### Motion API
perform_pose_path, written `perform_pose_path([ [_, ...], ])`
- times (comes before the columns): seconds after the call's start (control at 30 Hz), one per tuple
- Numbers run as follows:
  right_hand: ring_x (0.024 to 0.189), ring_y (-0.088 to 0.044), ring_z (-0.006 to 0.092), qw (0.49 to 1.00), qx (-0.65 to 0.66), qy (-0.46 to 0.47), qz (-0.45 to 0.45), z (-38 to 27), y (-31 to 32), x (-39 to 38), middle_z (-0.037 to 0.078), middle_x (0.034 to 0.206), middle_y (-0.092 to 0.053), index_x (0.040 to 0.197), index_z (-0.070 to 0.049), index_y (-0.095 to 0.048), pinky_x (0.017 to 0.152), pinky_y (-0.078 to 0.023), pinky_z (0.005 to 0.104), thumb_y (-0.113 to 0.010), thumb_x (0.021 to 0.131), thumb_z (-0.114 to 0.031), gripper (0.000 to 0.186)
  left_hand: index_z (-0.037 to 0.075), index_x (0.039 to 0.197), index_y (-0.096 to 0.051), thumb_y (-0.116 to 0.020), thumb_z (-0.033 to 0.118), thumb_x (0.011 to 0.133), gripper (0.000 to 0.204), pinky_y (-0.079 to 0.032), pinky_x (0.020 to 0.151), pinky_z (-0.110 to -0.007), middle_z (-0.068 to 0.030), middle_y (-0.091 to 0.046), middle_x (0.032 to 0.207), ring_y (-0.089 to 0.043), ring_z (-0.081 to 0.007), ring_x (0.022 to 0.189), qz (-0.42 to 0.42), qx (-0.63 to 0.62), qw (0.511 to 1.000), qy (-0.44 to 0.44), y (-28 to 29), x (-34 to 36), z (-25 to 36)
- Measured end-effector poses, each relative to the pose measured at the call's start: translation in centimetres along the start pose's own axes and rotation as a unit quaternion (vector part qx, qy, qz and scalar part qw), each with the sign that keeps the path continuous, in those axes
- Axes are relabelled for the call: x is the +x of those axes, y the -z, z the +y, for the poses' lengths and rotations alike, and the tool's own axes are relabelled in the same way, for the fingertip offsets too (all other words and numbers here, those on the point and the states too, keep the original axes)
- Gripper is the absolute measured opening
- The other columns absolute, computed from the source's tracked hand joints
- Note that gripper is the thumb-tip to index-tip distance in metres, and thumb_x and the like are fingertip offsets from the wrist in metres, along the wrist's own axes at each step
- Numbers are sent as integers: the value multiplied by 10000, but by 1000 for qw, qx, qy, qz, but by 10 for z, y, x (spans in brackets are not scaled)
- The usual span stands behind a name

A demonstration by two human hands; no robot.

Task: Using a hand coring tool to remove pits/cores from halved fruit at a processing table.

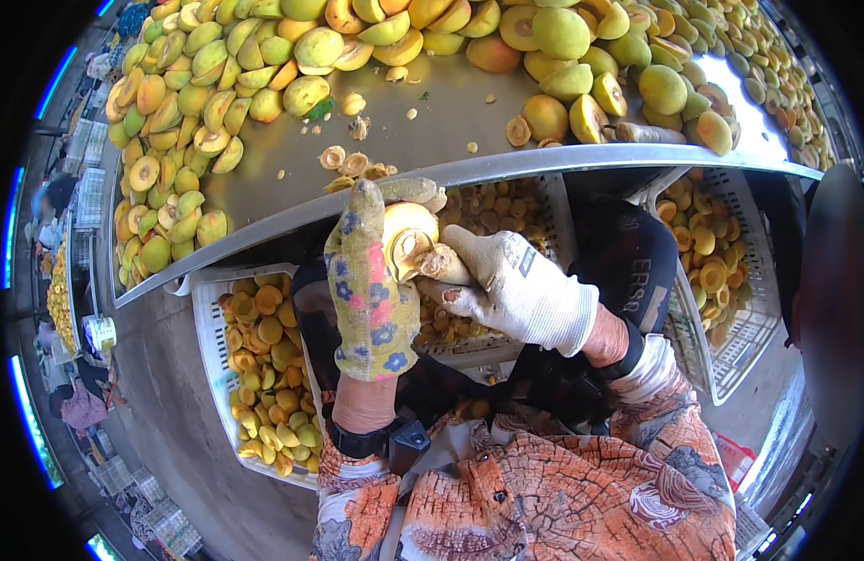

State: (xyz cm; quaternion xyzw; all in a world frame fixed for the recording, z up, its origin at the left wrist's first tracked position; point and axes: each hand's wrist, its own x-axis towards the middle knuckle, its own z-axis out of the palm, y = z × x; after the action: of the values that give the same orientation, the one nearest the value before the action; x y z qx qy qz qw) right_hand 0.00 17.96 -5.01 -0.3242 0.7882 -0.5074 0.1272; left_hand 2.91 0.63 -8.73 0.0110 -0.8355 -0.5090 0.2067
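Observation:
My left hand [371,290], in a yellow floral glove, is closed around a cut yellow peach [408,222] with its cut face toward my right hand. My right hand [530,290], in a white glove with stained, worn fingertips, grips a short tool with a tan handle [446,266]. Its end meets the cut face at the pit; the blade is hard to make out. Both hands are just in front of the metal table's near edge, above my lap. Several pit pieces [354,165] lie on the table just beyond my left hand.
Whole and halved peaches [207,65] are heaped across the metal table [432,103]. A tan-handled object [649,134] lies near its raised rim. White crates of peach halves stand low at left [210,327] and right [731,360], another beneath my hands. Other people are at far left.

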Motion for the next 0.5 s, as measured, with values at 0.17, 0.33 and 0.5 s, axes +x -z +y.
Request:
perform_pose_path([
  [0.17, 763, -603, 425, 998, -50, -10, -38, 1, 3, 0, 228, 765, -605, 987, -17, -492, 618, -467, 465, -656, 857, -233, 301, -15, 1230, -547, -592, 179, 945, 347, -511, 863, -302, -125, -637, 1127, -635, -189, 945, -20, 201, 973, -116, 11, 5, 17],
  [0.33, 753, -608, 420, 987, -121, -43, -92, 5, 2, 1, 221, 750, -605, 999, -12, -486, 623, -473, 469, -647, 868, -249, 316, 0, 1015, -648, -526, 347, 985, 369, -529, 753, -269, -77, -681, 951, -644, -127, 821, -59, -291, 935, 196, 5, 14, 28],
  [0.5, 795, -616, 419, 988, -68, -71, -117, 13, 6, 2, 224, 774, -613, 987, -12, -495, 669, -484, 462, -648, 861, -230, 295, 5, 998, -655, -474, 382, 1002, 418, -523, 762, -268, -91, -682, 906, -645, -127, 821, -134, -214, 950, 185, 5, 22, 32],
])
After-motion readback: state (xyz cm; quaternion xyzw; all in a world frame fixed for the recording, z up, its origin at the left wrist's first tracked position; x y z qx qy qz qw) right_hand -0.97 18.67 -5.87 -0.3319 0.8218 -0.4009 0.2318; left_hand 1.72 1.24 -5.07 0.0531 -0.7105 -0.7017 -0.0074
